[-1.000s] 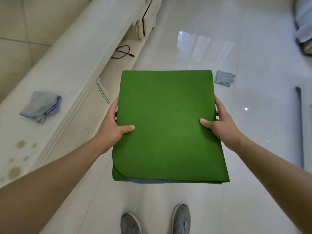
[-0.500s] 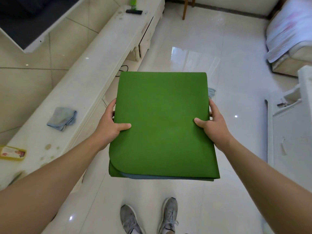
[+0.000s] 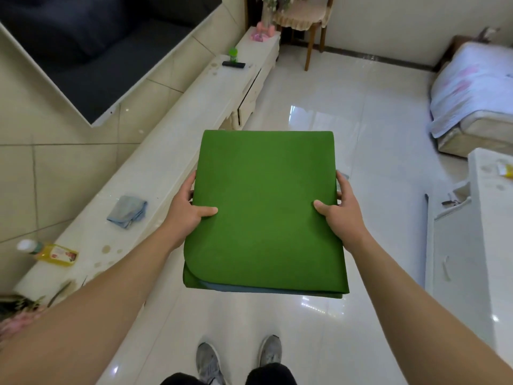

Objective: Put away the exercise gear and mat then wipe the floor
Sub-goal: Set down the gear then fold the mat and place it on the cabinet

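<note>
Folded green mat point(image 3: 266, 212) held flat in the air above the glossy white floor point(image 3: 369, 140), grey shoes point(image 3: 208, 362) below it. Left grip point(image 3: 186, 215) clasps the mat's left edge, thumb on top, fingers underneath. Right grip point(image 3: 340, 218) clasps the right edge the same way. Blue cloth point(image 3: 127, 211) crumpled on the long white surface point(image 3: 194, 112) at left; yellow bottle point(image 3: 55, 252) on it too, nearer

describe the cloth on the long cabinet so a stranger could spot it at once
Under the wall-mounted TV runs a long white cabinet. On its top, left of the left hand, lies a crumpled cloth. It is the only soft, pale-blue thing there; its nearest neighbour is a yellow bottle.
</note>
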`<state>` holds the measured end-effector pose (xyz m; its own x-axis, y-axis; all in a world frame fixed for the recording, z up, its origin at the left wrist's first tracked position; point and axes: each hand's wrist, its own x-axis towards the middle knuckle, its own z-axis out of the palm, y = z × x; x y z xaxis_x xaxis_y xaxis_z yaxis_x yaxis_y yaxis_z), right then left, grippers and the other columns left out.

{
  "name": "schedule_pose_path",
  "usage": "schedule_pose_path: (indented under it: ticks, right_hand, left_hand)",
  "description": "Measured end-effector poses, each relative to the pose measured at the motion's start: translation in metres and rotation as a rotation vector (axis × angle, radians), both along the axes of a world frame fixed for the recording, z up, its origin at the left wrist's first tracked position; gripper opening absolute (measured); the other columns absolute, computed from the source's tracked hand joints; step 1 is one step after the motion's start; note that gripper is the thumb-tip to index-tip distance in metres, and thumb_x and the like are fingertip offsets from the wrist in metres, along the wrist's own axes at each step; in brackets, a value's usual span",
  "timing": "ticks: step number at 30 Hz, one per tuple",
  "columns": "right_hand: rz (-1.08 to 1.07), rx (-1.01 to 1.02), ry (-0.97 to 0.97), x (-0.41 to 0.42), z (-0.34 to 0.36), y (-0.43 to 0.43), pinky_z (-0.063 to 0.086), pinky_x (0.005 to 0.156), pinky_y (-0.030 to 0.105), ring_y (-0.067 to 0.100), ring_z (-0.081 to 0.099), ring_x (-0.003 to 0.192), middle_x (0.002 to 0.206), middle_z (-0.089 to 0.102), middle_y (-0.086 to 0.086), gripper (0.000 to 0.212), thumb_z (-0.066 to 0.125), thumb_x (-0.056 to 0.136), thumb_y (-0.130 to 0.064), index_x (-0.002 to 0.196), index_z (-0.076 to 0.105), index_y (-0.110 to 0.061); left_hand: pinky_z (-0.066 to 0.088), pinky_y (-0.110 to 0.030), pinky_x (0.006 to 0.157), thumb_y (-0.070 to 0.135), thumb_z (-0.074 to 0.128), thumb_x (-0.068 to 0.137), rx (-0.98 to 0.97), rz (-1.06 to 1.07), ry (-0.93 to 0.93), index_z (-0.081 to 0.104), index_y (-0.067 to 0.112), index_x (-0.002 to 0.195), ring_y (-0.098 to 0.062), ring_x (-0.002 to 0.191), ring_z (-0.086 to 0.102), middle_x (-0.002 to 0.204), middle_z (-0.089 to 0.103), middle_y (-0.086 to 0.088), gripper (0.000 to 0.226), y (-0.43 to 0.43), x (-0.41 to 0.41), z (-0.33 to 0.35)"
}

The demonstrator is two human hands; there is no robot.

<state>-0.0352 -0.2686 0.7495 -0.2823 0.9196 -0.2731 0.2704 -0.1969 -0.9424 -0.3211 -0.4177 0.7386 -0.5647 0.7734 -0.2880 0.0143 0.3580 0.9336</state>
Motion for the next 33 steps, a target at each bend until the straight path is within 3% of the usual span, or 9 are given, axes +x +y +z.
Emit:
schedule_pose_path:
  ticks: [14, 29, 33]
  right_hand:
    - [-0.056, -0.006, 0.042, 0.004, 0.043, 0.039, 0.058, 0.082, 0.048, 0.022, 0.066, 0.098, 0.122, 0.056, 0.0, 0.074, 0.064, 0.087, -0.003, 0.138, 0.037, -0.047]
    - [-0.155, -0.009, 0.027, -0.078, 0.037, 0.116, 0.057, 0.084, 0.048, 0.022, 0.068, 0.097, 0.113, 0.056, -0.012, 0.073, 0.064, 0.087, -0.004, 0.135, 0.037, -0.051]
    - [-0.19, -0.002, 0.031, -0.093, 0.039, 0.145, 0.057, 0.084, 0.047, 0.02, 0.067, 0.097, 0.117, 0.058, -0.005, 0.072, 0.064, 0.086, -0.004, 0.137, 0.038, -0.049]
  left_hand:
    - [0.054, -0.05, 0.093, -0.013, 0.071, 0.075, 0.057, 0.017, -0.025, 0.041, 0.047, 0.143, -0.025, 0.112, 0.061, 0.125, 0.058, -0.003, 0.096, 0.049, 0.006, 0.043]
    - [0.056, -0.052, 0.091, -0.012, 0.072, 0.075, 0.046, -0.104, -0.052, 0.041, 0.048, 0.141, -0.026, 0.111, 0.063, 0.125, 0.061, -0.002, 0.095, 0.156, -0.093, 0.037]
    - [0.055, -0.052, 0.091, -0.01, 0.074, 0.074, 0.04, -0.133, -0.036, 0.042, 0.054, 0.138, -0.026, 0.111, 0.062, 0.124, 0.061, -0.001, 0.096, 0.193, -0.113, 0.04]
